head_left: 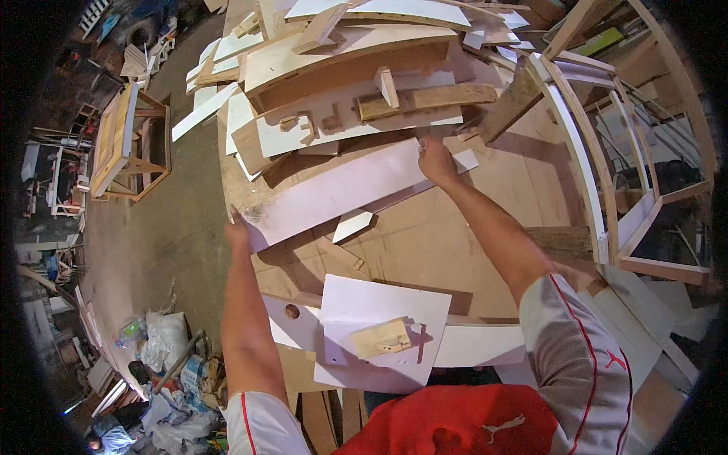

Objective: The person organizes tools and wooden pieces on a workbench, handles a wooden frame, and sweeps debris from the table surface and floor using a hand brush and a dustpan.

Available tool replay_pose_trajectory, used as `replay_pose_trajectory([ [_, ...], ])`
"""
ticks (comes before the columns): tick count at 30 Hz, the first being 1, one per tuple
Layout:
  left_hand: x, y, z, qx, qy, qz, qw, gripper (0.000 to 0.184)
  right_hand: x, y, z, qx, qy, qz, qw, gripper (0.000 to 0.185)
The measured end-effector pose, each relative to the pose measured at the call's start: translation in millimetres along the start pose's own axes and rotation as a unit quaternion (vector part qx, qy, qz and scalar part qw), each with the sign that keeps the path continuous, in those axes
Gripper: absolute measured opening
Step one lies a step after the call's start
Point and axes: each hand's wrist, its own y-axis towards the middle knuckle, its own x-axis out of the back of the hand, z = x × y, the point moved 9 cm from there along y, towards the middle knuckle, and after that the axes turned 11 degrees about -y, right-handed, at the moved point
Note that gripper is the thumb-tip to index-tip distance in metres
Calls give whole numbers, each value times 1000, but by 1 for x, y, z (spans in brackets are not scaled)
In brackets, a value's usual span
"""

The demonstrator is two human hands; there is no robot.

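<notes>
A long white board (334, 191) is stretched between my two hands above the wooden worktable (425, 243). My left hand (237, 231) grips its left end, the thumb showing along the edge. At the other end my right hand (437, 161) is closed round the board's corner. The board slants, its right end farther from me, and dusty marks show near the left end. Beneath its near edge lie a small white offcut (353, 225) with a pointed end and a narrow wooden strip (341, 252). Another white strip (465, 161) sticks out beyond my right hand.
Stacked boards and offcuts (341, 57) fill the table's far side. Close to my body is a white panel (387, 296) bearing a small wooden piece (379, 338). A wooden frame (599, 152) stands on the right. Bags (165, 337) and scraps lie on the floor at lower left.
</notes>
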Motion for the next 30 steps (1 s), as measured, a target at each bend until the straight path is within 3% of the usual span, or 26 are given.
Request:
replay_pose_trajectory([
  [2,4,-7,-7,-8,5,-12,1000,89,-18,1,-13,-63,-11,48,997,33],
  [5,6,-4,6,-12,14,-5,1000,87,-36,6,-2,-41,16,72,996,35],
  [8,4,26,67,56,-91,-72,992,87,-43,20,2,-19,111,31,993,34],
  [10,11,21,42,-33,149,-47,987,88,-40,16,1,-75,25,68,995,32],
  [12,14,8,27,-41,249,-11,968,89,-43,13,5,-81,-36,82,993,31],
  [14,7,-17,18,25,209,35,977,87,-60,19,6,-40,-72,67,994,32],
  [17,0,-18,16,-6,184,39,982,85,-70,27,-2,-29,-56,104,993,31],
  [21,-18,-55,-48,-25,131,50,990,79,-43,22,-44,-97,-3,17,995,22],
  [24,-37,-47,-44,-10,34,73,997,70,6,1,-47,-46,32,-92,994,20],
  [25,-41,-43,-41,-3,10,69,998,66,4,-1,-49,16,43,-117,992,19],
  [28,-51,-43,-44,3,-146,81,986,54,-21,-20,-71,-13,129,20,991,19],
  [30,-51,-58,-66,1,-259,109,960,54,-20,-45,-48,84,46,55,994,26],
])
